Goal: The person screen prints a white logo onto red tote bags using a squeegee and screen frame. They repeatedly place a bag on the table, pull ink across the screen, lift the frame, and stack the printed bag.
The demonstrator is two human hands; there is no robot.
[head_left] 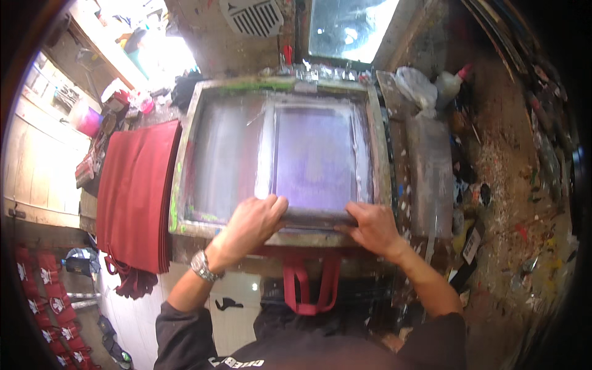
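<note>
A screen-printing frame [381, 142] with worn wooden edges lies flat before me. Its mesh has a purple-tinted rectangle [314, 154] bordered with white ink on the right half and a greyish area on the left. At the near edge of that rectangle, a dark squeegee [314, 217] lies crosswise. My left hand [251, 223], a watch on its wrist, is closed on the squeegee's left end. My right hand [373, 228] grips the right end. Red bag handles [290, 290] hang below the frame's near edge; the rest of that bag is mostly hidden underneath.
A stack of red fabric bags [137, 191] lies left of the frame. Printed red bags [58, 305] are spread out at lower left. At right stand a plastic bottle [449, 85] and a crumpled clear bag [416, 86], beside a paint-spattered surface [518, 203].
</note>
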